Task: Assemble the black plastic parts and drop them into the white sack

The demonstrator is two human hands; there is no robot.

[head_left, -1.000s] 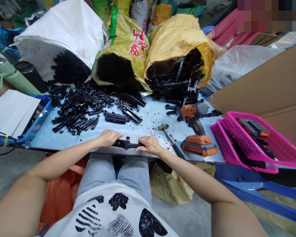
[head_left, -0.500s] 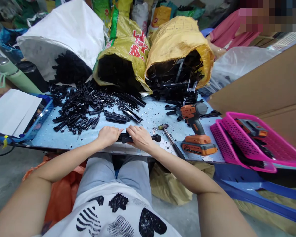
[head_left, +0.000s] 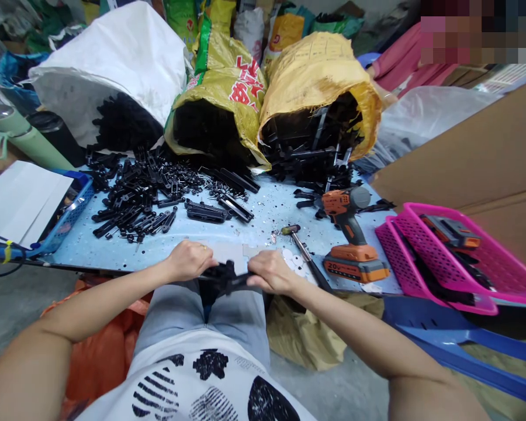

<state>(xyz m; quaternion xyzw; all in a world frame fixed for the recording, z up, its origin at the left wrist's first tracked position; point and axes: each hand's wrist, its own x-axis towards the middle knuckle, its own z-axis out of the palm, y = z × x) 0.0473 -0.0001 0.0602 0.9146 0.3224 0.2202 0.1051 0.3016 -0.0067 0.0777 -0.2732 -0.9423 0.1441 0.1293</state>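
Note:
Between my two hands, just off the table's front edge, is a black jointed bracket (head_left: 226, 278), slightly blurred. My left hand (head_left: 188, 261) is closed on its left end. My right hand (head_left: 272, 271) grips the other end, an arm that sticks out to the right. Beyond my hands lie several long black channel pieces (head_left: 207, 211) and a heap of small black levers and pins (head_left: 144, 187). A hammer (head_left: 305, 254) with a dark handle rests to the right of my right hand, beside an orange and grey cordless drill (head_left: 350, 228).
A white sack (head_left: 114, 52), a yellow-green sack (head_left: 228, 93) and an orange-yellow sack (head_left: 315, 76), with black parts in their mouths, line the back. Pink baskets (head_left: 499, 257) stand at right, a blue basket (head_left: 76, 204) at left. Another person's pink sleeve (head_left: 398, 55) shows behind.
Both hands have drawn back from the tabletop towards my lap with the bracket and moved apart. My right hand has shifted right, and the bracket's arm now angles outward.

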